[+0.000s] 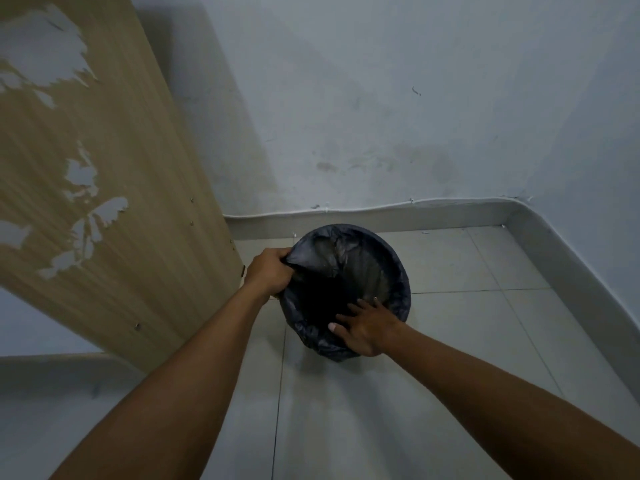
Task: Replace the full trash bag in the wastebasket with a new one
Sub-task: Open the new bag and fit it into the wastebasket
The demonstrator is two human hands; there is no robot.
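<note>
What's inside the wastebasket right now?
A dark trash bag lines the wastebasket, its edge folded over the rim. The bag hides the basket's walls, and its bottom is too dark to show any contents.

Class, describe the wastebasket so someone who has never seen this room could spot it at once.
Find the corner where pale walls meet the tiled floor. There, right of the peeling wooden panel, stands the wastebasket. It alone is round and dark, lined with a black trash bag gripped by the left hand.
</note>
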